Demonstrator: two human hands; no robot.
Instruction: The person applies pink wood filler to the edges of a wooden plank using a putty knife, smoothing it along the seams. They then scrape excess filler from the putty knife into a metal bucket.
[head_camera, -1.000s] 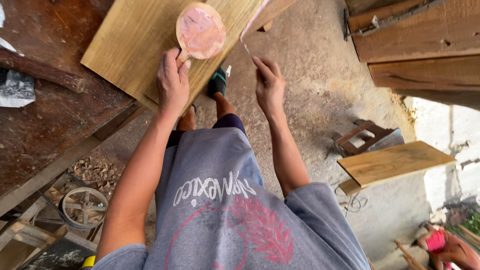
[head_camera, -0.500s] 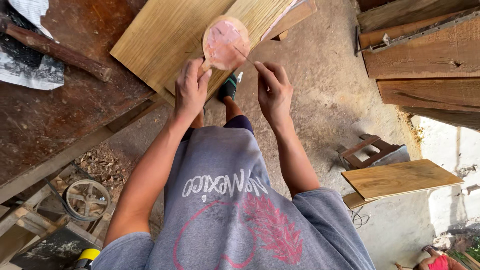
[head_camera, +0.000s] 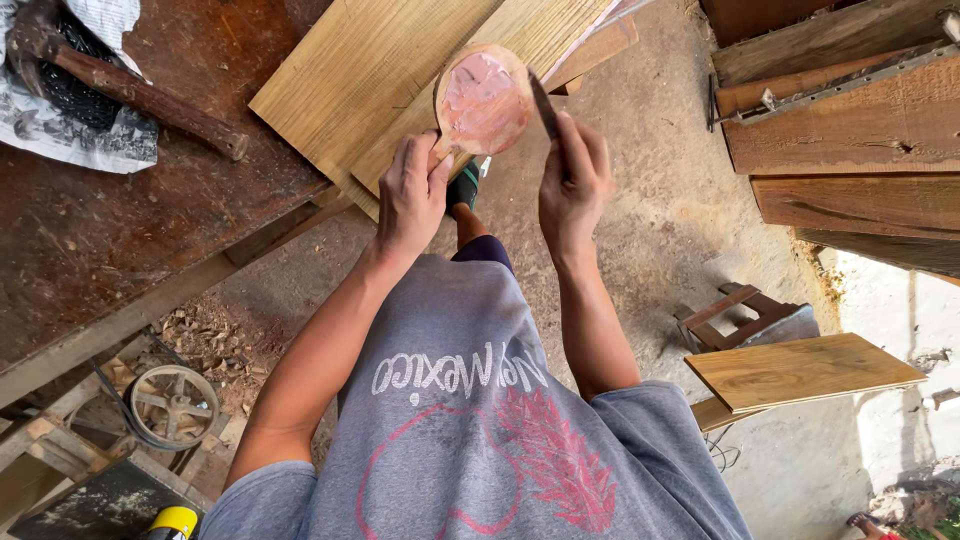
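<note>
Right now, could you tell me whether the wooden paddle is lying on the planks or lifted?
Lifted: the left hand grips the wooden paddle by its handle, above the planks.

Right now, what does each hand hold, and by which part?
The left hand holds a wooden paddle by its handle. The right hand holds a thin dark blade by its lower end.

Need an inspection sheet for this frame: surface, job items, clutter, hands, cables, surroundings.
Surface: rusty brown workbench at left; dusty concrete floor below.
Job's things: round wooden paddle coated with pink paste; thin dark blade at its right edge.
Clutter: hammer on crumpled paper; pale planks leaning off the bench; wood shavings underneath.
Grippers: left hand grips the paddle's handle; right hand holds the blade.
Cables: thin wire on the floor at right.
Surroundings: stacked timber, small wooden stool, loose board, pulley wheel.
</note>
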